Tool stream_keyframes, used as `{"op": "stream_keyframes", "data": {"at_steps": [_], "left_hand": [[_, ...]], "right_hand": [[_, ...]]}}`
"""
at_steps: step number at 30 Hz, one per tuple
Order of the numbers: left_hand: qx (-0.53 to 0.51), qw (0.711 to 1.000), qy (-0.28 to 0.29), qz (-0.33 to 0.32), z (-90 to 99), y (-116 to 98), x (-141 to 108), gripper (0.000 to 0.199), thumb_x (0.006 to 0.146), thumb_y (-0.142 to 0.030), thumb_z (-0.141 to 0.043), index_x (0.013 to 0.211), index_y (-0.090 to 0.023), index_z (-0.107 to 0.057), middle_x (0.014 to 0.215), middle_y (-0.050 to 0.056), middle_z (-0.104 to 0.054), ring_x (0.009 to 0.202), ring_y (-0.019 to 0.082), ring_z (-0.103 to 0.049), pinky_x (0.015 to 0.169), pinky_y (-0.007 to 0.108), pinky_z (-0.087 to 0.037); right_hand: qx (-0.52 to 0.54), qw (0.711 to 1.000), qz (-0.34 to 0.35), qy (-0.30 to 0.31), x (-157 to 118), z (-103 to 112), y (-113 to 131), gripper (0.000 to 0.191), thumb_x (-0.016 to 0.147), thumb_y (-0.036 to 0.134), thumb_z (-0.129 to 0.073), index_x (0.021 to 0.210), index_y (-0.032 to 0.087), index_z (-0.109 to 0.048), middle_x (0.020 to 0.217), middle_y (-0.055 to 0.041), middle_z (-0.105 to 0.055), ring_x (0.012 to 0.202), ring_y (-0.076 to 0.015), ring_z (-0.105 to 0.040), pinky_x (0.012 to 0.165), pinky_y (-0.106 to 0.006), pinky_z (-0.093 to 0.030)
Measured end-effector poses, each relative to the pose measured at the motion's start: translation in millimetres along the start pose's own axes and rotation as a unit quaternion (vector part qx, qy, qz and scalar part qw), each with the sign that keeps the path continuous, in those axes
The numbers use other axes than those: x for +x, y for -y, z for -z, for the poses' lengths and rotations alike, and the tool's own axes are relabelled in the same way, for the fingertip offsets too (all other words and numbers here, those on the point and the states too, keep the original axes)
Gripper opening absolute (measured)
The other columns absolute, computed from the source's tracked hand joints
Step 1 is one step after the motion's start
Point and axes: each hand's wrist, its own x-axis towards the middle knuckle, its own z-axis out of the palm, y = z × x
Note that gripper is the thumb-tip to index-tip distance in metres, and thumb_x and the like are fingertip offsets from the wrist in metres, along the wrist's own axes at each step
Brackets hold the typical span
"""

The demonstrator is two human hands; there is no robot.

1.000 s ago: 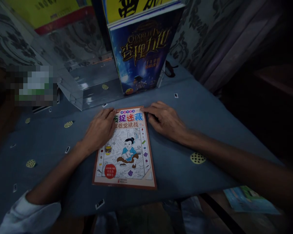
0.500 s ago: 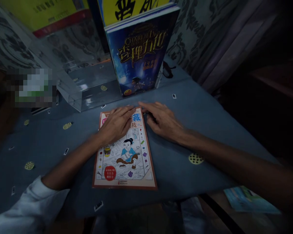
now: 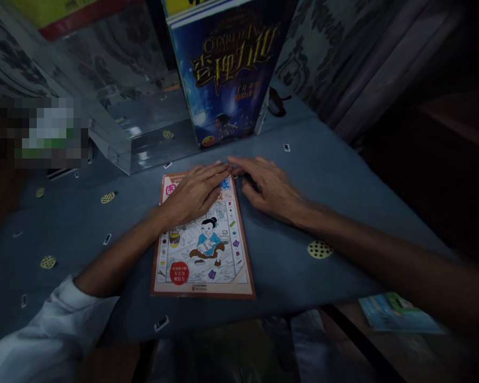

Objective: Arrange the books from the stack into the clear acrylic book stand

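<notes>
A thin book (image 3: 207, 271) with a brownish-orange border lies flat on the table; its cover shows a line drawing of a seated figure in blue. My left hand (image 3: 195, 194) rests palm down across the upper part of this cover, fingers stretched toward the top right corner and hiding part of the title. At that same corner is my right hand (image 3: 267, 186), its index finger extended to the book's edge and its thumb apart. Whether the right fingertips press on the cover or only touch its edge, I cannot tell.
Behind the book, a dark blue book (image 3: 227, 69) stands upright in a clear acrylic rack (image 3: 130, 154). Dark-framed glasses (image 3: 277, 103) lie beside the rack. A patterned blue cloth covers the table (image 3: 343, 213). Below its front edge lies a light-blue booklet (image 3: 399, 314).
My left hand has slid a little to the right over the cover, toward the top corner. The right hand stays at that corner. The view has shifted slightly.
</notes>
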Motion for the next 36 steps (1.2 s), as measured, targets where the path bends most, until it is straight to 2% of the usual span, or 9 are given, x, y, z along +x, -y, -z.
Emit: {"op": "stream_keyframes", "data": {"at_steps": [6, 13, 18, 22, 26, 31, 36], "left_hand": [[-0.013, 0.999, -0.003, -0.034, -2.2, -0.7, -1.2, 0.042, 0.103, -0.024, -0.042, 0.142, -0.016, -0.053, 0.15, 0.013, -0.054, 0.144, 0.025, -0.046, 0.118, 0.051, -0.037], [-0.008, 0.999, -0.008, -0.052, -0.3, -10.6, -8.1, 0.039, 0.104, -0.024, -0.041, 0.14, -0.017, -0.056, 0.148, 0.014, -0.055, 0.142, 0.026, -0.049, 0.117, 0.052, -0.039], [-0.004, 0.998, 0.008, -0.057, 3.0, -23.7, -17.7, 0.04, 0.104, -0.023, -0.042, 0.141, -0.017, -0.056, 0.148, 0.013, -0.056, 0.141, 0.025, -0.05, 0.118, 0.052, -0.038], [-0.014, 0.998, 0.017, -0.061, 3.1, -35.7, -27.5, 0.041, 0.104, -0.022, -0.042, 0.142, -0.019, -0.054, 0.149, 0.011, -0.056, 0.142, 0.024, -0.048, 0.12, 0.052, -0.036], [-0.024, 0.997, 0.022, -0.077, 3.2, -49.4, -39.2, 0.041, 0.104, -0.022, -0.042, 0.142, -0.016, -0.054, 0.149, 0.011, -0.056, 0.144, 0.024, -0.046, 0.122, 0.051, -0.035], [-0.024, 0.995, 0.056, -0.084, 7.4, -68.5, -54.3, 0.043, 0.105, -0.023, -0.04, 0.146, -0.018, -0.05, 0.151, 0.009, -0.053, 0.146, 0.022, -0.043, 0.124, 0.049, -0.031], [-0.033, 0.99, 0.095, -0.097, 13.2, -85.7, -68.4, 0.049, 0.104, -0.034, -0.047, 0.149, -0.014, -0.046, 0.153, 0.014, -0.05, 0.148, 0.025, -0.039, 0.125, 0.05, -0.028]], "right_hand": [[-0.003, 1.0, 0.013, -0.027, -0.3, -4.8, -5.3, 0.059, 0.085, 0.01, -0.046, 0.142, 0.02, -0.052, 0.118, -0.0095, -0.072, 0.104, -0.0279, -0.064, 0.094, -0.051, -0.05], [-0.008, 1.0, -0.001, -0.012, -0.3, -3.8, -4.0, 0.054, 0.085, 0.008, -0.046, 0.138, 0.012, -0.055, 0.116, -0.0132, -0.072, 0.108, -0.0309, -0.061, 0.096, -0.055, -0.048], [-0.019, 1.0, -0.006, 0.011, 2.2, -0.7, 1.4, 0.05, 0.084, 0.004, -0.046, 0.131, 0.016, -0.059, 0.114, -0.0124, -0.07, 0.106, -0.0302, -0.06, 0.094, -0.051, -0.047], [-0.047, 0.998, -0.015, 0.027, 3.9, -0.6, 1.5, 0.044, 0.083, 0.007, -0.045, 0.121, 0.016, -0.066, 0.103, -0.0121, -0.069, 0.1, -0.032, -0.06, 0.085, -0.049, -0.047], [-0.046, 0.998, -0.006, 0.032, 4.0, -0.6, 0.4, 0.04, 0.085, 0.01, -0.045, 0.115, 0.015, -0.07, 0.103, -0.0128, -0.068, 0.099, -0.0315, -0.059, 0.086, -0.048, -0.046], [-0.049, 0.998, -0.001, 0.031, 3.6, -0.9, 0.3, 0.04, 0.087, 0.011, -0.045, 0.117, 0.013, -0.072, 0.108, -0.0143, -0.069, 0.1, -0.0309, -0.059, 0.088, -0.048, -0.046], [-0.066, 0.998, 0.016, 0.011, 0.7, -3.6, 2.7, 0.034, 0.095, 0.025, -0.048, 0.117, 0.018, -0.073, 0.109, -0.0125, -0.071, 0.099, -0.0301, -0.059, 0.087, -0.046, -0.044]]}}
